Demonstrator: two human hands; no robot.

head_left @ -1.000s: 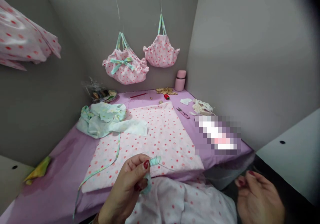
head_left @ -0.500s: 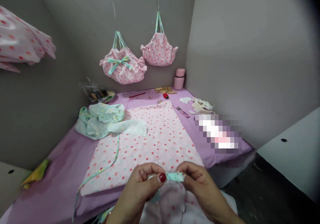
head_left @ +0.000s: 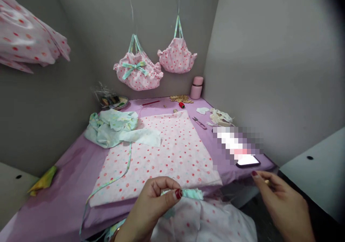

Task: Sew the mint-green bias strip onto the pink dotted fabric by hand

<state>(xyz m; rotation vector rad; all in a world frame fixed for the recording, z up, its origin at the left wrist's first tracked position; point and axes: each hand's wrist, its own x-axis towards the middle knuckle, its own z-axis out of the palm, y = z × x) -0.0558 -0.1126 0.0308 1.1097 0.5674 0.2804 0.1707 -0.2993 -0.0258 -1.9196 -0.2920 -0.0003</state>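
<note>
My left hand (head_left: pixel 159 202) pinches a narrow mint-green fabric strip (head_left: pixel 192 194) between thumb and fingers. The strip lies along the edge of a pink dotted cloth (head_left: pixel 215 217) that hangs down below my hands. Off to the right, beyond the table's edge, my right hand (head_left: pixel 280 199) is raised with thumb and forefinger pressed together. Whatever sits between those fingertips is too small to make out. A folded pink dotted fabric (head_left: pixel 164 159) lies flat on the table beyond my left hand.
On the purple tablecloth (head_left: pixel 54 202) are crumpled mint fabric (head_left: pixel 113 130), thread snips (head_left: pixel 199 123), a red thread spool (head_left: pixel 181 105), a pink flask (head_left: pixel 196 88) and a partly blurred phone (head_left: pixel 248 160). Two dotted bags (head_left: pixel 138 78) hang at the back wall.
My right hand has left the mint strip and moved far to the right, its fingertips still pinched. My left hand keeps its grip on the strip. The view has shifted slightly.
</note>
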